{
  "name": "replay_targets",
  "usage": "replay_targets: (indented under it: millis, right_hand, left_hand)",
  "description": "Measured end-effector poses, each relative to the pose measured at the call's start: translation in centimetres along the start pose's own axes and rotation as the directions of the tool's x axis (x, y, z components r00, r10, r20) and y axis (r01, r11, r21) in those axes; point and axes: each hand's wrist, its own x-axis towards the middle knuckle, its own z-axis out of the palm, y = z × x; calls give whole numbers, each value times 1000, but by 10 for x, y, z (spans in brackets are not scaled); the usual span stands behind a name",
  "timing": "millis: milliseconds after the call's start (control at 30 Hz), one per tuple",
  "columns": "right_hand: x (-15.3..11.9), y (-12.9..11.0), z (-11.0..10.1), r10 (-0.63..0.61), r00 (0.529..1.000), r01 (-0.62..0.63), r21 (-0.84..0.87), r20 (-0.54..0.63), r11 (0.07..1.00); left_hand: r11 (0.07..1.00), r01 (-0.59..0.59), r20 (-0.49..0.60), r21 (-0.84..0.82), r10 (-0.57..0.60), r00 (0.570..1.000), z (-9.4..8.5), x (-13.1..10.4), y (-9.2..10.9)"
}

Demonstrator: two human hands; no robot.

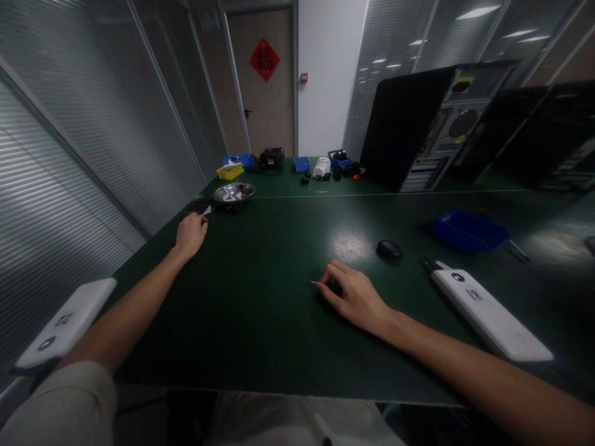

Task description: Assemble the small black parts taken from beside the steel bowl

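At the table's left edge my left hand [190,235] is closed, its fingers bent down by a dark object [199,204] with a small white piece [207,210] beside it. The hand hides what it grips, if anything. Just behind it stands a round metal bowl [233,193] with small pale pieces inside. My right hand [352,292] rests over the middle of the green table [260,297]. Thumb and forefinger pinch a thin tool whose short light metal tip [313,282] points left; the rest lies hidden in the palm. A black computer mouse [389,249] lies beyond that hand.
White oblong devices lie by each forearm, one left [67,322] and one right [490,313]. A blue bin [471,232] stands at right, before a black computer case [409,127]. Along the back are a yellow tray [230,171], a small blue basket [302,164] and several black parts.
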Motion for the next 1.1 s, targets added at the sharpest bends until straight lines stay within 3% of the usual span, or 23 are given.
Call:
replay_targets:
  millis: [200,300,367,433,500,567,633,700,833,1100]
  right_hand:
    - [0,-3,-2,18,1000,-18,1,10,1000]
    - [0,-3,-2,23,1000,-24,8,11,1000]
    - [1,-3,-2,26,1000,-26,5,8,1000]
    - [1,-3,-2,32,999,-32,-9,3,999]
    - [2,-3,-2,41,999,-41,-34,-3,999]
    - [2,-2,-1,46,999,-46,-59,-6,997]
    - [2,-2,0,44,999,-45,-77,-8,996]
    - [2,-2,1,43,999,-43,-83,-2,996]
    - [3,-2,2,45,999,-44,-91,15,995]
    - [3,-2,1,40,999,-37,-79,28,996]
  left_hand:
    - [992,88,30,-94,-86,996,-10,1,2]
    - [982,70,75,-174,-57,996,-17,-2,24]
    - [959,11,138,-284,29,990,-24,-14,58]
    - [852,-75,229,-519,224,947,-32,-37,105]
    - [673,-181,238,-717,481,844,-41,-68,156]
    - [514,-230,190,-826,639,745,-49,-98,198]
    - [458,-224,174,-860,677,715,-55,-118,222]
    - [467,-199,192,-861,663,724,-58,-127,231]
    - [474,-163,214,-865,644,734,-59,-125,226]
    - [410,-219,141,-886,686,714,-61,-128,226]
